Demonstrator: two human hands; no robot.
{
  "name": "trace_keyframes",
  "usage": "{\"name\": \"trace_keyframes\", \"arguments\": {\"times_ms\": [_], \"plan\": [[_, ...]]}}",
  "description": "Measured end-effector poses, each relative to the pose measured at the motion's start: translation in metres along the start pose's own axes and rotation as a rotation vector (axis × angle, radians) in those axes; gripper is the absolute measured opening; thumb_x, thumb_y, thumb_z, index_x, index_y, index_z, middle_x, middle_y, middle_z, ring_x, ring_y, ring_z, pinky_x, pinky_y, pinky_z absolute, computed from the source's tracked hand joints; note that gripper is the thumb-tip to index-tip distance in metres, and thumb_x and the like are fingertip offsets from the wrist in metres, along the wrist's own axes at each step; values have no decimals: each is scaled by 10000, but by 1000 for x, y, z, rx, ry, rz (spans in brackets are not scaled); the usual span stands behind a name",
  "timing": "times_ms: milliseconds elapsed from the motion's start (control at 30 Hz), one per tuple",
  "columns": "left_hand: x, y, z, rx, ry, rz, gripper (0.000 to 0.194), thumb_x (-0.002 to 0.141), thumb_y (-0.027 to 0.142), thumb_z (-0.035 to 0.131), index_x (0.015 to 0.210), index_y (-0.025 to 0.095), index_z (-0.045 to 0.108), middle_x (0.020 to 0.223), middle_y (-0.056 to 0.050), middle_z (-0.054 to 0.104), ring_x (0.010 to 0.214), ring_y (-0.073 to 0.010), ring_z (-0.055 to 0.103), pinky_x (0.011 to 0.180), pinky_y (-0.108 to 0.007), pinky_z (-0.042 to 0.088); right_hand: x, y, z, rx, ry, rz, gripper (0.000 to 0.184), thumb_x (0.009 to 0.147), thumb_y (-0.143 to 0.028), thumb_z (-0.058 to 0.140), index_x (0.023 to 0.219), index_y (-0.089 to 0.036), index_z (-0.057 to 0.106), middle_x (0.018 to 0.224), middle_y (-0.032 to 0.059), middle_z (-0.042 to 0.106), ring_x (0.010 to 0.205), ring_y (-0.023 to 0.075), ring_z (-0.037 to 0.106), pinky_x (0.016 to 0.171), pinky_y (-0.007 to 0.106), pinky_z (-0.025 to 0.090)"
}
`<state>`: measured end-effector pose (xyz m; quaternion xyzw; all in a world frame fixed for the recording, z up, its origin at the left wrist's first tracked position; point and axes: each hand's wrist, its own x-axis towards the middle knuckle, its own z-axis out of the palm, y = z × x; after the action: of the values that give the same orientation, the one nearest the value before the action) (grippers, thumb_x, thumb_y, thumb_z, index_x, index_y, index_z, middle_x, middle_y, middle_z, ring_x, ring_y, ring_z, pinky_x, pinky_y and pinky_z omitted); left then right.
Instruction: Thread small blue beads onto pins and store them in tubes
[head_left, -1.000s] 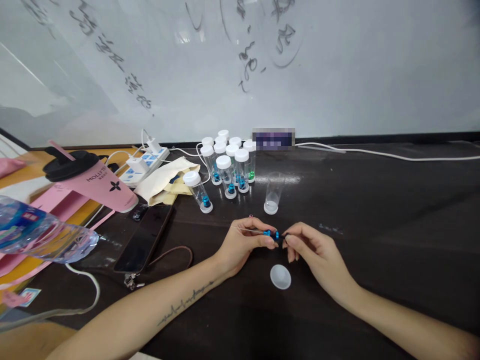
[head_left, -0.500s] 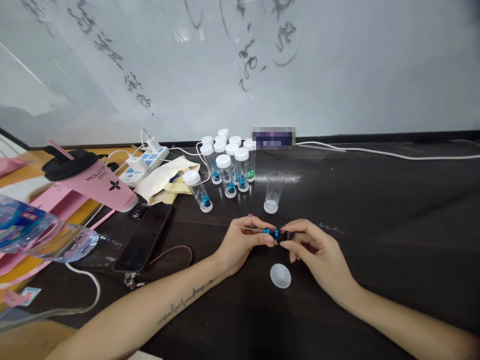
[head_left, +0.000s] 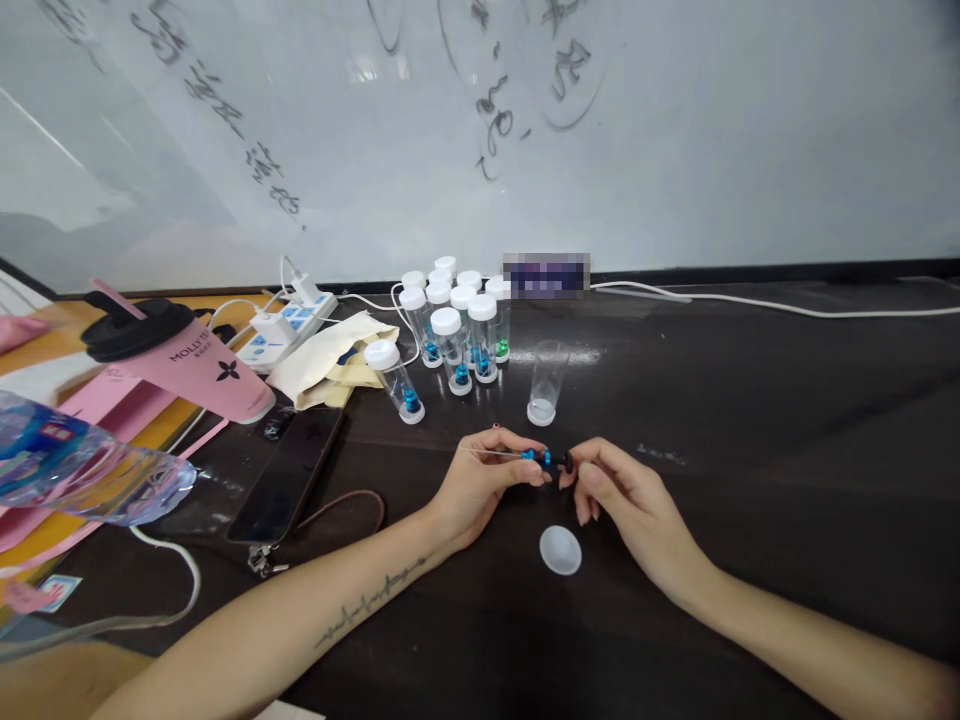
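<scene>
Between the thumb and fingers of my left hand (head_left: 480, 485) is a small blue-and-black piece (head_left: 556, 460) with a thin metal rod pointing left. My right hand (head_left: 630, 500) is closed, its fingertips at the black right end of the same piece; their exact grip is partly hidden. Just beyond the hands an uncapped clear tube (head_left: 550, 378) stands upright on the dark table. A whitish round cap (head_left: 560, 550) lies on the table below the hands. Farther back, several clear tubes with white caps (head_left: 446, 320) stand grouped, with blue or green pieces inside. One capped tube (head_left: 395, 380) stands apart to their left.
At left are a phone (head_left: 289, 480) with a strap, a pink cup (head_left: 202, 360), a plastic bottle (head_left: 90, 460), a cream cloth pouch (head_left: 319, 355) and a power strip (head_left: 292, 325) with plugs. A whiteboard (head_left: 712, 130) rises behind the table, a white cable (head_left: 787, 308) along its foot.
My right fingertips have shifted slightly right along the blue-and-black piece, exposing more of its black end. My left hand stays nearly in place.
</scene>
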<state>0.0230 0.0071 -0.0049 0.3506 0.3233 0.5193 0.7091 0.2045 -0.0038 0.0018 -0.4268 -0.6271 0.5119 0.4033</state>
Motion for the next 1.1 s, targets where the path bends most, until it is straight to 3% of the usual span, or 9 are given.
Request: {"name": "trace_keyframes", "arguments": {"times_ms": [133, 267, 433, 667, 933, 1100], "plan": [[0, -1, 0, 29, -46, 13, 199, 596, 74, 811, 768, 128, 725, 741, -17, 718, 634, -111, 668, 661, -220, 524, -1, -3, 0, -42, -3, -7, 270, 953, -394, 488, 802, -194, 590, 608, -26, 540, 554, 114, 501, 553, 244, 388], [1, -1, 0, 21, -39, 4, 202, 601, 72, 807, 778, 130, 728, 725, -12, 713, 637, -108, 667, 662, -215, 522, -3, -2, 1, -64, 40, -15, 138, 905, -354, 583, 923, -217, 592, 590, -50, 531, 537, 116, 509, 553, 246, 395], [1, -1, -1, 17, -41, 9, 195, 613, 64, 798, 784, 129, 730, 719, -12, 713, 630, -94, 657, 655, -200, 514, -3, 0, 1, -54, 81, -23, 143, 854, -307, 653, 954, -227, 589, 610, -58, 549, 531, 113, 527, 563, 248, 414], [0, -2, -1, 37, -52, 3, 195, 599, 66, 808, 763, 133, 728, 726, -18, 718, 631, -113, 667, 658, -222, 519, 0, -1, 1, -69, 47, -9, 165, 904, -353, 573, 852, -202, 615, 616, -36, 556, 542, 113, 518, 543, 247, 400], [1, -2, -2, 26, -33, 1, 197, 609, 84, 806, 783, 132, 726, 717, -16, 713, 626, -100, 657, 665, -215, 515, -2, 0, 0, -86, 79, -12, 141, 845, -294, 659, 949, -225, 594, 574, -64, 518, 531, 121, 523, 561, 253, 417], [0, -1, 0, 30, -3, -3, 205, 594, 105, 820, 772, 135, 722, 740, -13, 712, 637, -115, 665, 681, -239, 526, 0, -2, 1, -46, 50, 3, 202, 906, -375, 560, 1034, -219, 568, 667, -27, 567, 562, 130, 550, 558, 260, 441]]}}
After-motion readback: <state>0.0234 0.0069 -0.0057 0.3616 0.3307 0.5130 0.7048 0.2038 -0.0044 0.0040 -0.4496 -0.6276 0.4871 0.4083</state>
